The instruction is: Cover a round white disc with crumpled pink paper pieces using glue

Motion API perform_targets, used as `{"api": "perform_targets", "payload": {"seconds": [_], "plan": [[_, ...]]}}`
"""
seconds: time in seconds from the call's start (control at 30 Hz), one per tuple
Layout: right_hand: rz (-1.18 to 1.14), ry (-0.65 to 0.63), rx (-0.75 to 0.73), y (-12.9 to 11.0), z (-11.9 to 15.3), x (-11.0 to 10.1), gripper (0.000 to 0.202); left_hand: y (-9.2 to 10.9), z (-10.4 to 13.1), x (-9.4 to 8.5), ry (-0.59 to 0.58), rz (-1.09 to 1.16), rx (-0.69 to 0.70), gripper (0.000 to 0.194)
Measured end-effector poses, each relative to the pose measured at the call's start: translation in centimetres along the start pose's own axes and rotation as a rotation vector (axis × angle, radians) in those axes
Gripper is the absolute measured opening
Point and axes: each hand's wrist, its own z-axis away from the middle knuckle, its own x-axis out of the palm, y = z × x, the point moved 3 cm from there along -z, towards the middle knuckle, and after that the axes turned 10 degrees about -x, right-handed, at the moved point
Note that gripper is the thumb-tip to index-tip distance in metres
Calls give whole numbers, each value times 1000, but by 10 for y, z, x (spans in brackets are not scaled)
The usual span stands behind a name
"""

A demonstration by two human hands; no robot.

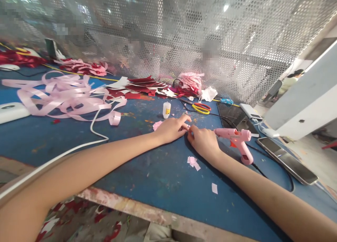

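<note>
My left hand [171, 130] and my right hand [204, 141] meet fingertip to fingertip above the blue tabletop. Both are closed in a pinch around something too small to make out. Beside the left hand lies a pink cut piece [157, 125], partly covered by it. A small white bottle with a yellow label [166, 110] stands just behind that hand. To the right of my right hand rests a pink glue gun [238, 138]. Nearer to me are a small pile of pink ribbon pieces [193, 162] and one single pale piece [214, 188].
A tangle of pink ribbon [65, 98] spreads at the left, beside a white cable [79, 144]. Scissors with red and yellow handles [201, 108] lie behind my hands. A phone [288, 159] sits at the right. A perforated metal screen [179, 31] stands along the back.
</note>
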Motion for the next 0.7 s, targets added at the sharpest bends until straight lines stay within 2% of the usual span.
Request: {"api": "perform_targets", "payload": {"seconds": [0.13,0.23,0.5,0.6,0.7], "plan": [[22,10,-27,1,8,0,24,-1,0,1,13,-17,0,27],[42,64,-43,5,19,0,22,-2,-1,1,17,-17,15,24],[19,343,-135,21,63,3,22,-1,-2,1,29,-51,45,18],[-57,387,-164,27,75,1,20,0,-2,1,31,-60,46,17],[-274,417,-197,31,82,-5,15,1,-2,1,26,-70,42,16]]}}
